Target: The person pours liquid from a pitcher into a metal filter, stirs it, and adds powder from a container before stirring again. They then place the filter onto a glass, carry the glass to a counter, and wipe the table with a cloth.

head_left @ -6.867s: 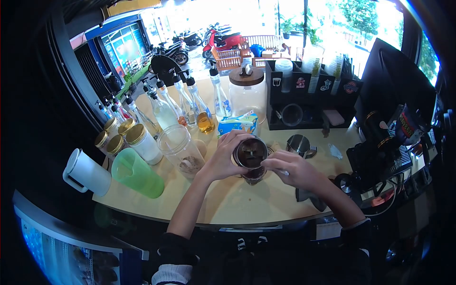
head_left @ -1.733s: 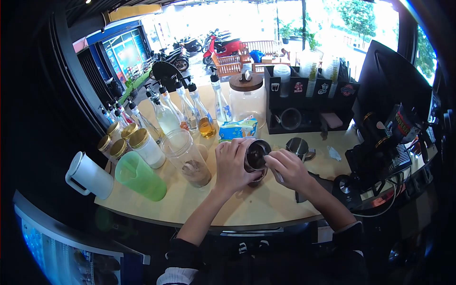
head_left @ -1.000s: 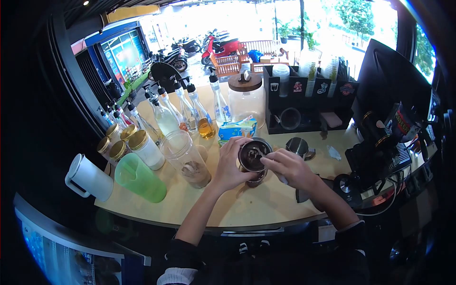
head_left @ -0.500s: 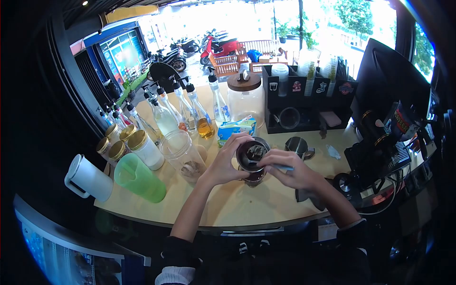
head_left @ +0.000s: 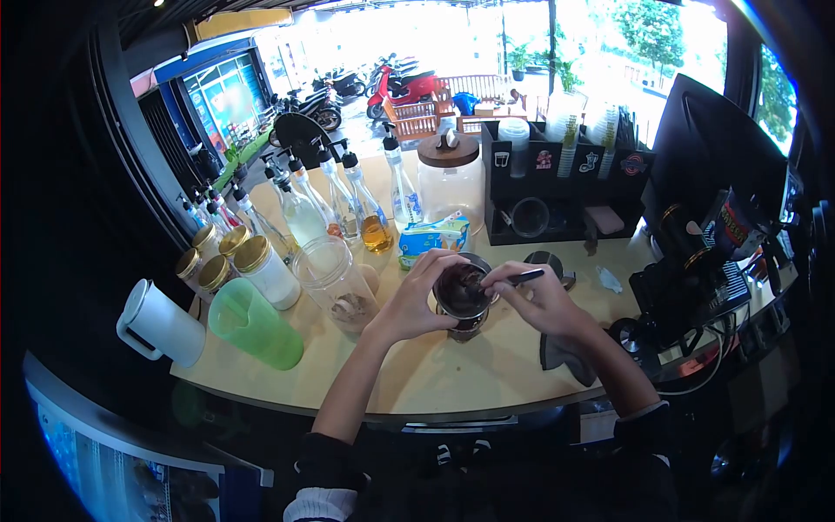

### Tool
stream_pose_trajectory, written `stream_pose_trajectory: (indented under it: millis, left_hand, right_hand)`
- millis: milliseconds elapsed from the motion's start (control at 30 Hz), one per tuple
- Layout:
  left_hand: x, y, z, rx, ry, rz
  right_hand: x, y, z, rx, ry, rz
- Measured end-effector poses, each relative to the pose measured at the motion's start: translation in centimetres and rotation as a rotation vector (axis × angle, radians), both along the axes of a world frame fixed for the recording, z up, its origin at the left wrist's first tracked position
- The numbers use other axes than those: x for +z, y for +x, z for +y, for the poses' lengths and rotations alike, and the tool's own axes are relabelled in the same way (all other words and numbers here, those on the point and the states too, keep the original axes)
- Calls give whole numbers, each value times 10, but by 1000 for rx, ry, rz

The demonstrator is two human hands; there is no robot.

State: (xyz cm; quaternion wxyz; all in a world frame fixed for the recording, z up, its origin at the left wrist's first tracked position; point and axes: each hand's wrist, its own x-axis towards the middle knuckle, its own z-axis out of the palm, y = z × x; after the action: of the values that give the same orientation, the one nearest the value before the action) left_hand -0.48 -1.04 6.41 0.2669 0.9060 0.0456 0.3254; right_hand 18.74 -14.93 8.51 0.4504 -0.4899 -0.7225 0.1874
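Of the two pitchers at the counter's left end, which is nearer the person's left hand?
The translucent green plastic pitcher. It stands between the left hand and the white pitcher with a side handle.

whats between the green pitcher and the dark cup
In the head view, a tall clear jar with brown contents stands between the green pitcher and the dark cup, then the left hand, which grips that cup.

Red scooter (head_left: 404, 89) outside near wooden bench (head_left: 412, 120); green pitcher (head_left: 255, 324) beside white jug (head_left: 162, 324) on worktop (head_left: 417, 387); wood-lidded jar (head_left: 451, 187) behind tissue pack (head_left: 434, 241).
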Motion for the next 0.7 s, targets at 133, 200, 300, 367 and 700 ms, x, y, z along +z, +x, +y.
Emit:
stream_pose_trajectory:
  millis: [133, 200, 300, 367, 700]
  left_hand:
    - [1, 0, -1, 0, -27, 24]
    - [0, -1, 0, 17, 17, 28]
    - [0, 0, -1, 14, 26, 33]
    - [-1, 1, -1, 5, 12, 28]
    - [1, -1, -3, 2, 24, 18]
  right_hand:
    - [-1, 1, 2, 4, 3, -89]
    - [3, 3, 4, -23, 43, -61]
    - [5, 1, 3, -24, 16, -34]
    - [7, -1, 4, -2, -49, -35]
    - [10, 0, 9, -56, 6, -90]
